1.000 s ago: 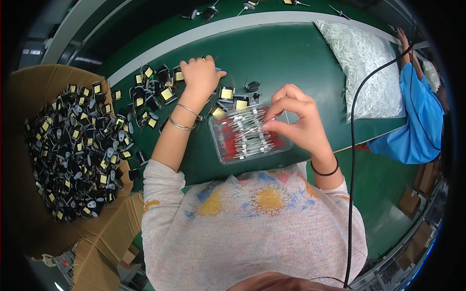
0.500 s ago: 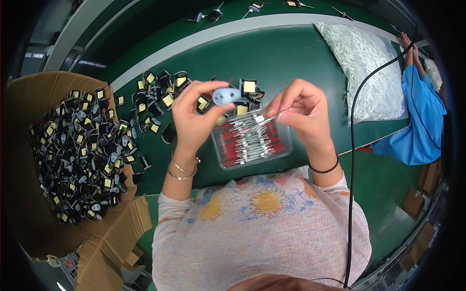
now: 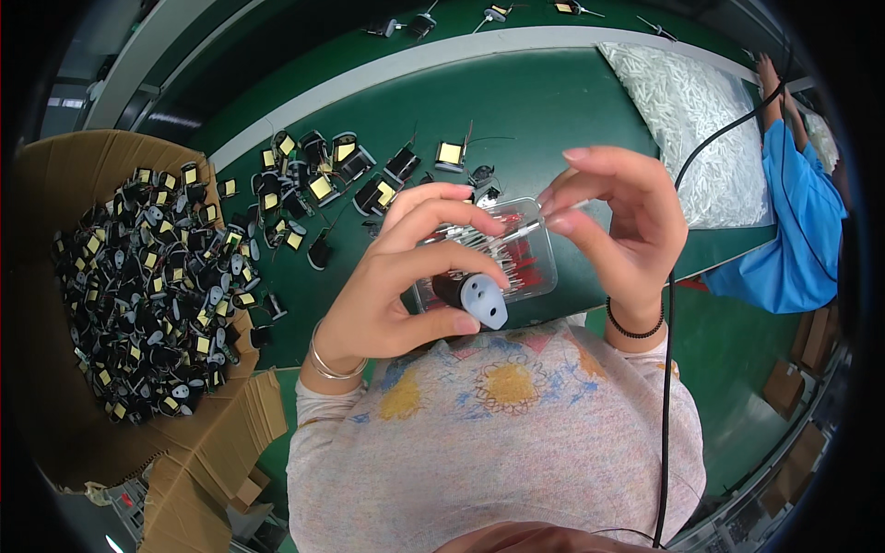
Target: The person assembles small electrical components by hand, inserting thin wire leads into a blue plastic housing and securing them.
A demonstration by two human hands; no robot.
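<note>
My left hand (image 3: 406, 267) grips a black part with a grey oval end cap (image 3: 484, 302) that has small holes in it. The cap faces up toward me, between my thumb and a finger. My other left fingers reach over a clear plastic box (image 3: 550, 267) of red-and-white wire leads (image 3: 521, 267). To the right of the box, my right hand (image 3: 627, 221) pinches a thin white piece (image 3: 579, 205) between thumb and fingers. The piece runs back toward the left fingertips; whether they touch it I cannot tell.
Several black parts with yellow patches (image 3: 323, 189) lie on the green table (image 3: 544, 101). A cardboard box (image 3: 55, 175) at the left holds many more. A bag of small white pieces (image 3: 701, 138) lies at the right, beside a hanging black cable (image 3: 671, 369) and a person in blue (image 3: 793, 221).
My left hand has brought the grey-capped part nearer to me and to the right, its fingers now over the box. My right hand has moved right, still pinching a thin white piece.
</note>
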